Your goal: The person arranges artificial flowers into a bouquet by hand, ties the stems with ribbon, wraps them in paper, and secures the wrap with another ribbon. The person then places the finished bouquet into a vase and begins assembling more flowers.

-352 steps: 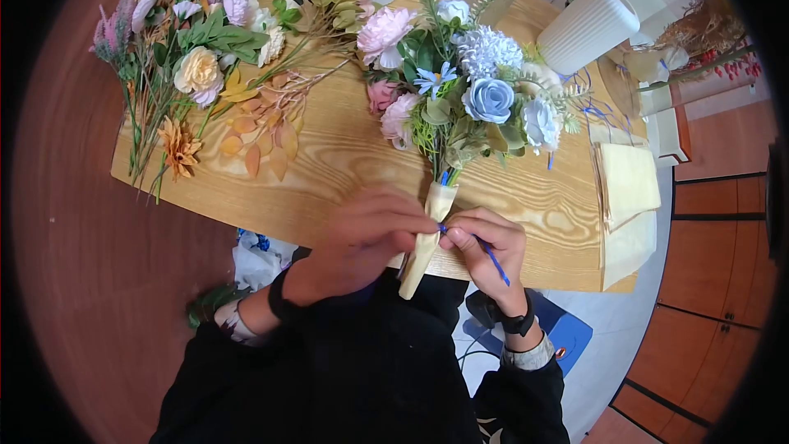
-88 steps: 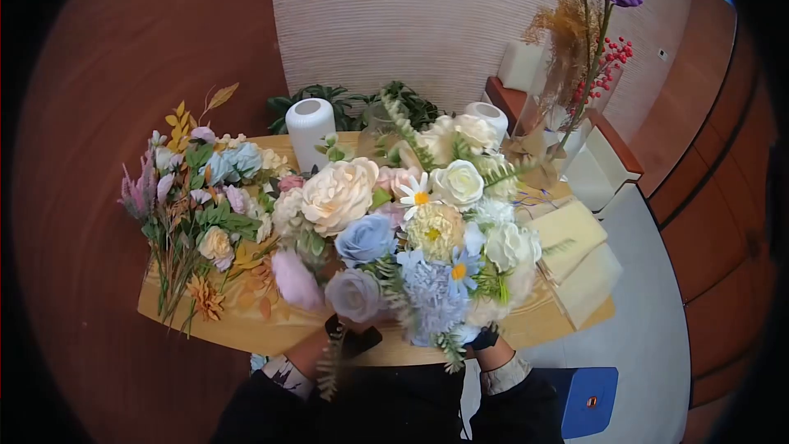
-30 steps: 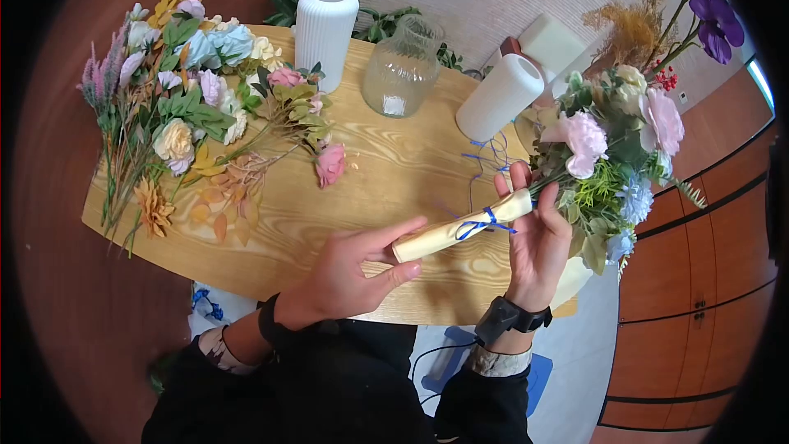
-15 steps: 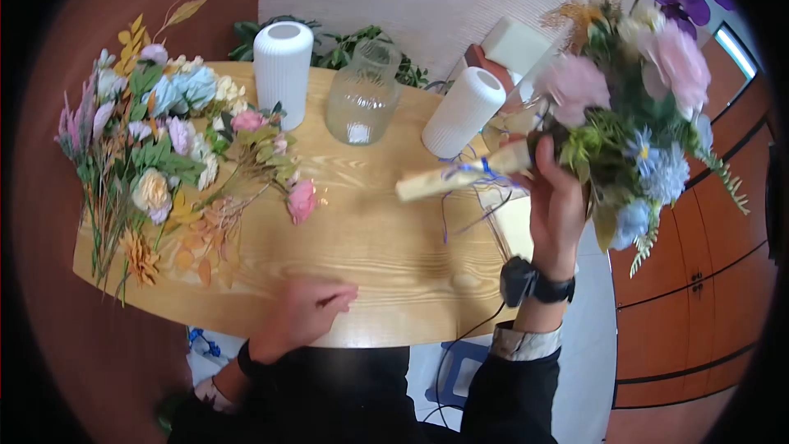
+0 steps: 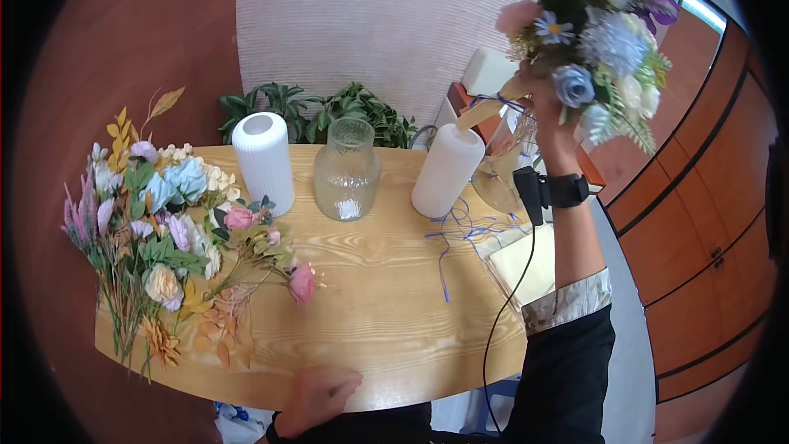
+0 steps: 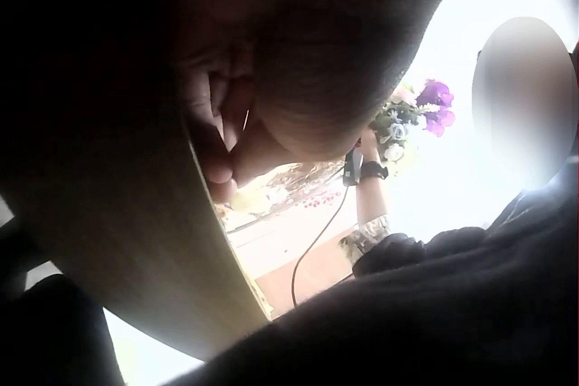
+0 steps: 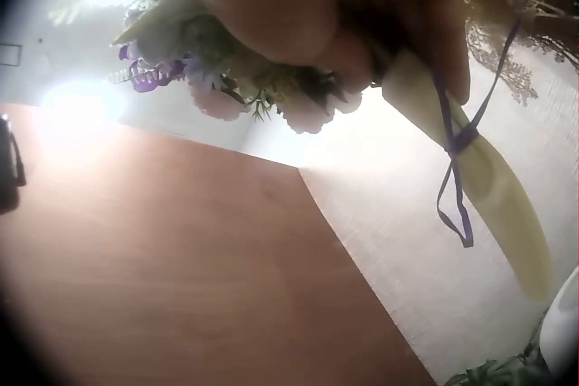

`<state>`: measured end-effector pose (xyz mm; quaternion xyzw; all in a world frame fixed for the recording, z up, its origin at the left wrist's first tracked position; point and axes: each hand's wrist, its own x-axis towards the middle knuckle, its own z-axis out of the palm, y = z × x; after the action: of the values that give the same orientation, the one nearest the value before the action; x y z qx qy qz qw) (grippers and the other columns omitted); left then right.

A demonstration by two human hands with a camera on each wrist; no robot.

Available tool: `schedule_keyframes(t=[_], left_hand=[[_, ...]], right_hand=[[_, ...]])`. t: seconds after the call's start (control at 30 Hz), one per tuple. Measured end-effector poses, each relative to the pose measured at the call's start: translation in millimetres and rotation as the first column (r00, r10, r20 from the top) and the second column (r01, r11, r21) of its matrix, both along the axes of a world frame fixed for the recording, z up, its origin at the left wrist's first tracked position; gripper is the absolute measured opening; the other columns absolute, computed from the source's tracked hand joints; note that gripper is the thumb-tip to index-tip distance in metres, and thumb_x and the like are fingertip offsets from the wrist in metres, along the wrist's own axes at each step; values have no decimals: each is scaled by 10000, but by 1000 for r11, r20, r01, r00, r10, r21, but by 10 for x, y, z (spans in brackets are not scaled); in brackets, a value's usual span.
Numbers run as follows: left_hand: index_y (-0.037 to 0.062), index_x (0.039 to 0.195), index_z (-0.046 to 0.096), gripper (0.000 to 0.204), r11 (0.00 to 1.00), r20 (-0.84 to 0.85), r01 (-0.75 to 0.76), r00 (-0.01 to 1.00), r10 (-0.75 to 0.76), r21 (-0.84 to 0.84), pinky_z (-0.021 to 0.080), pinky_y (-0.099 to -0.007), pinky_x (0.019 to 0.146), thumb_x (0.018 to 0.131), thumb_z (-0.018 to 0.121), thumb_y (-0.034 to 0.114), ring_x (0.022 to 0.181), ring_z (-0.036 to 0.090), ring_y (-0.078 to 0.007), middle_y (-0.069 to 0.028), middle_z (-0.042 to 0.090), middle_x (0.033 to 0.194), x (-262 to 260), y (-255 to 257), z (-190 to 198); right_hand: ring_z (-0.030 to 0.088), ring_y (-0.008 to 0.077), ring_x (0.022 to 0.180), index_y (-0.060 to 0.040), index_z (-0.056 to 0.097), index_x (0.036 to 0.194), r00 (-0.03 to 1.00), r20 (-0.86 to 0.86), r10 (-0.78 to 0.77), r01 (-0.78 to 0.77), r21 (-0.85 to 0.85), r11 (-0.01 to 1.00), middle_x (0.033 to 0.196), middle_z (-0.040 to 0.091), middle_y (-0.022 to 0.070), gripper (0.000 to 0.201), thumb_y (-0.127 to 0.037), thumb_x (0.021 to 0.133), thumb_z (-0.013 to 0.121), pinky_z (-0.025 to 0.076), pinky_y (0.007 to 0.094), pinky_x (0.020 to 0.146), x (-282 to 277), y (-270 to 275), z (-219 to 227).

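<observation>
Two white ribbed vases (image 5: 265,162) and a clear glass vase (image 5: 347,171) stand in a row at the back of the light wooden bench (image 5: 370,321), which has a rounded front edge. Behind it are a pale ribbed wall, a low green plant (image 5: 312,111) and reddish-brown panelling on either side. Loose flowers (image 5: 164,230) lie heaped at the bench's left end, with one pink bloom (image 5: 302,283) apart from them. Blue ribbon strands (image 5: 460,230) and cream wrapping sheets (image 5: 526,267) lie at the right. The right hand (image 5: 538,99) is raised high above the right-hand vase, fingers curled round the bouquet (image 5: 592,25) just above its cream-wrapped, ribbon-tied stem. The left hand (image 5: 316,395) rests on the bench's near edge, fingers loosely curled, holding nothing.
</observation>
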<state>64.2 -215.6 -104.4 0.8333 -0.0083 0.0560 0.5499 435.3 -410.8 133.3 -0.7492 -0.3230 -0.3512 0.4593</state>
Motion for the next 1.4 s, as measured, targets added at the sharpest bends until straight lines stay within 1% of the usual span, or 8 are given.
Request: schedule_keyframes(t=[0.07,0.37,0.43,0.57,0.77,0.87,1.23,1.4], left_hand=[[43,838,662,100,1000,-45,6,999,-7,-28,483,-299,583,746,625,55,602,597,-250,-106,641,735,-10,5,-16],[41,866,669,113,948,-114,292,954,-278,126,486,-282,621,755,644,47,686,631,-202,-89,662,794,181,175,716],[43,849,670,108,971,200,197,954,-222,138,488,-274,626,748,635,28,699,634,-207,-78,659,764,337,233,978],[53,955,649,215,942,212,91,963,-166,324,479,-258,739,745,624,18,801,625,-186,-95,652,876,903,336,1835],[115,1309,387,667,978,573,-86,818,-40,191,386,-356,942,702,660,61,1227,358,-255,-125,340,1348,2213,158,2500],[133,1299,410,691,820,798,-383,587,-139,425,338,-397,983,665,677,68,1203,367,-328,-135,388,1303,2711,86,2545],[71,1126,496,477,819,726,-218,616,-307,531,373,-367,913,673,614,-20,1078,460,-314,-146,508,1123,3413,131,2409],[44,1080,496,424,844,691,-185,672,-265,504,394,-356,874,678,591,-52,1048,482,-307,-139,532,1069,3464,186,2301]], right_hand=[[581,203,950,-28,567,1063,950,-30,310,-303,150,941,1093,586,96,264,-197,863,533,498,328,792,20,0,-145],[573,211,956,-30,569,1060,971,-104,216,-207,91,974,1072,588,100,278,-202,842,555,483,337,802,199,-53,-333],[572,213,957,-31,569,1059,970,-128,206,-198,72,978,1067,588,100,281,-203,837,560,480,339,804,297,-1,-306],[568,218,959,-32,570,1057,970,-164,182,-181,21,983,1057,589,102,289,-206,827,571,473,344,809,240,78,-394],[562,224,963,-33,571,1055,969,-224,105,-120,-57,991,1041,590,104,302,-209,811,587,462,351,817,23,126,-684],[559,227,965,-34,572,1054,964,-258,65,-95,-104,990,1033,591,106,308,-211,803,595,456,354,821,-8,76,-821],[549,238,973,-36,574,1049,915,-391,-95,-31,-303,952,1005,593,110,333,-218,774,625,436,367,834,168,59,-1148],[521,280,1057,-62,553,1096,999,27,17,-3,-440,898,1107,571,116,352,-146,759,606,421,354,908,289,38,-1576]])
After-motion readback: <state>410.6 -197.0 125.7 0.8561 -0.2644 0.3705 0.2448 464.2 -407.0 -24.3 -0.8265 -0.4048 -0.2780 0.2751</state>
